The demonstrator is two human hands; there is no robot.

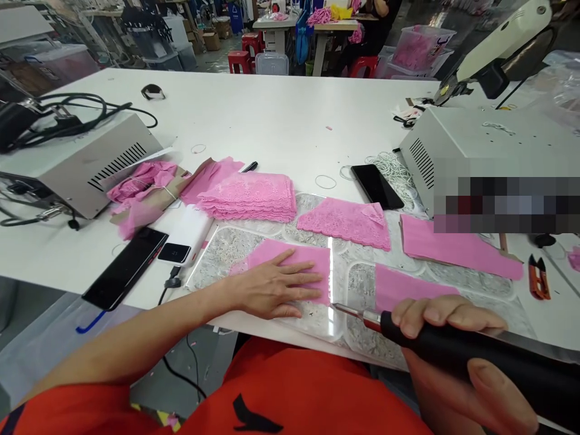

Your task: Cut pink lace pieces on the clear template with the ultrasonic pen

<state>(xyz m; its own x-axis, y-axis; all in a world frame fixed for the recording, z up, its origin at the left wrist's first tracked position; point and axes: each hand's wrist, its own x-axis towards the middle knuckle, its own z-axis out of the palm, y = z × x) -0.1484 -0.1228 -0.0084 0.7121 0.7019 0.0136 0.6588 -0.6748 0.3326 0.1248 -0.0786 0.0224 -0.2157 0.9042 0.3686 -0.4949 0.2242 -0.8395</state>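
Observation:
My left hand point(274, 285) lies flat with fingers spread on a pink fabric piece point(317, 257) on the patterned grey mat. My right hand point(457, 344) is wrapped round a thick black-handled tool with a pointed metal tip point(362, 314), which looks like a soldering iron. The tip is close to the lower right corner of the fabric; whether it touches cannot be seen. Just right of it lies another pink piece point(408, 287). Behind my left hand are a stack of pink lace fabric point(249, 196) and a single lace piece point(348, 222).
A long pink piece point(453, 244) lies at the right near orange snips point(538, 278). Grey metal boxes stand left point(77, 157) and right point(480, 139). Phones lie on the white table, one point(376, 186) beside tangled white elastic point(394, 172). A person point(380, 30) sits far back.

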